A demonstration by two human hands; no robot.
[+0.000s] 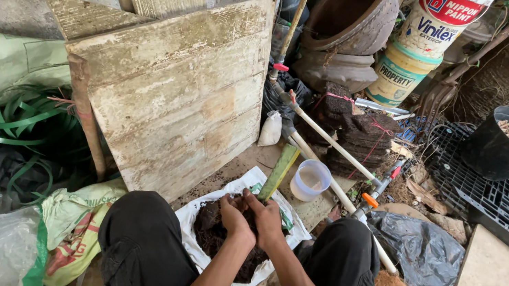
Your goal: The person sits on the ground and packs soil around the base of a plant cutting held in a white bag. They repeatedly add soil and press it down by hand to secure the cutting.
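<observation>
Both hands, left point(234, 220) and right point(266, 216), down in the white sack point(240, 182) between my knees. Fingers curl, pinching dark soil point(211, 230): loose, crumbly, light; best scooped from underneath.

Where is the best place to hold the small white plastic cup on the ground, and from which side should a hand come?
Grip the small white plastic cup around its upper wall, coming from above and from the person's side. It stands upright with its mouth open. A green stick lies close on its left and pale handles cross just behind it, so the near side looks freest. Both hands are in the soil bag.
</observation>
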